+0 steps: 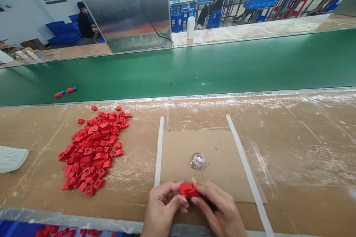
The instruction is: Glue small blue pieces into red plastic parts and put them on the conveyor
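My left hand (162, 205) and right hand (219, 207) press in toward each other at the bottom centre of the frame, their fingertips pinching a chunky red plastic part (189, 190) from either side. Its long axis runs roughly left to right, and the fingers hide much of its underside. Just above my fingers, a glossy clear blob of what may be glue (198, 161) sits on a flat brown cardboard sheet (222, 155), slightly nearer my right hand. Narrow white strips (159, 152) edge the sheet. Further left on the tan workbench (306, 148), a heap of square red plastic pieces (91, 148) lies well apart from my hands, closer to my left.
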`<state>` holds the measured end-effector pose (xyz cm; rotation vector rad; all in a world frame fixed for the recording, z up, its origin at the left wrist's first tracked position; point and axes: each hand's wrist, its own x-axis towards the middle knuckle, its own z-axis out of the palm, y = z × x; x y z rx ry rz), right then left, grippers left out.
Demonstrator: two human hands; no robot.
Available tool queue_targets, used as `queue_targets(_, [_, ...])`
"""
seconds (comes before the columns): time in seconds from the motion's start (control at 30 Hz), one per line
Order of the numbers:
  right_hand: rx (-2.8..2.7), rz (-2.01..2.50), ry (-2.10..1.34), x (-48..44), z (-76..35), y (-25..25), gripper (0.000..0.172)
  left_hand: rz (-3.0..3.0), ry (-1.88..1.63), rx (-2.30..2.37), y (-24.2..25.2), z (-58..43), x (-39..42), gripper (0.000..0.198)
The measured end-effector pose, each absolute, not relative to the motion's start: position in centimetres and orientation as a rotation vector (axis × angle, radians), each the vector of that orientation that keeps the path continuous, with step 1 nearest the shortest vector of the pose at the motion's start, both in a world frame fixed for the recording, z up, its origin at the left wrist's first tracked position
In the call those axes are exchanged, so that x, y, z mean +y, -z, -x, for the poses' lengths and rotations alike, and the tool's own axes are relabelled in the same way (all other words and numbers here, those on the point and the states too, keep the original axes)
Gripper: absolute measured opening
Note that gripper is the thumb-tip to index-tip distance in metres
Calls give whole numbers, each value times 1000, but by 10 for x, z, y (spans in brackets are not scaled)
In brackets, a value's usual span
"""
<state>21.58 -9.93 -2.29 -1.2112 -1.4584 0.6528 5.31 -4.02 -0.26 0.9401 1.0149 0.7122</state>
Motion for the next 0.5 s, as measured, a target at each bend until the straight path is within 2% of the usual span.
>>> queue_targets(0.33, [-1522, 1212, -528, -95, -214, 21, 23, -976, -704, 996, 5, -50, -41, 30])
queue_targets(0.5, [-1547, 1174, -498, -96, -213, 42, 26, -951, -782, 986, 13, -48, -45, 35])
